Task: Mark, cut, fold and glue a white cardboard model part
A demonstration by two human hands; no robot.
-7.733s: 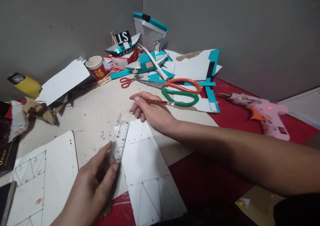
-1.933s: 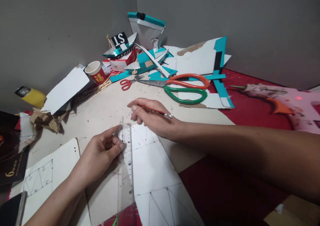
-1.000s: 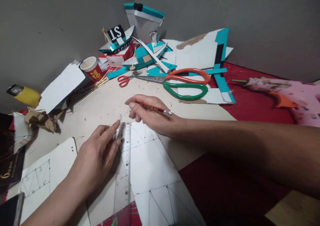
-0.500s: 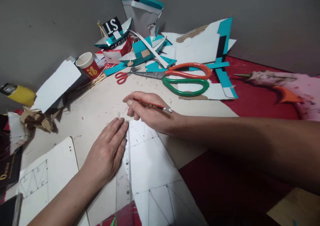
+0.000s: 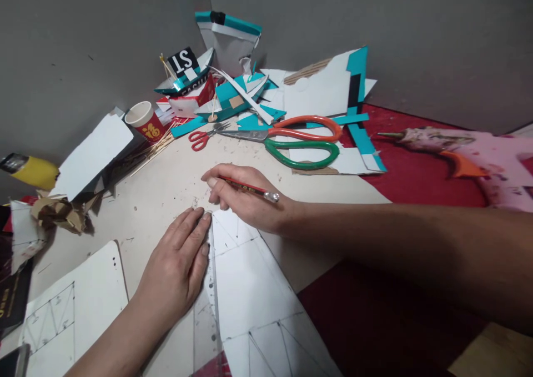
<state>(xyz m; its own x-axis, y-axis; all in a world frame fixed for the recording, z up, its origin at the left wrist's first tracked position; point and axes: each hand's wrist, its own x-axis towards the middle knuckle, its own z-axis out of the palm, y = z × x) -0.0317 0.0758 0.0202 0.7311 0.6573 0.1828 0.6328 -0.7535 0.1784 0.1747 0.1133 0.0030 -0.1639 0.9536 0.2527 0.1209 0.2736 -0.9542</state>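
L. hand (image 5: pixel 179 260): flat, palm down, fingers tog., on clear ruler (image 5: pixel 206 324). R. hand (image 5: pixel 244 196): thumb & fingers clamped on red pencil (image 5: pixel 250 187), tip hidden by fingers, nr. far end of white paper (image 5: pixel 245 271). Paper: pencilled lines, lying along ruler's R edge. Beyond R. hand: lg. scissors (image 5: pixel 306 146), orange & grn. handles; sm. scissors (image 5: pixel 200 140), red, just beside lg. blades. Far R: pink glue gun (image 5: pixel 495 149). Far L: sheet w/ drawn triangles (image 5: pixel 95 288).
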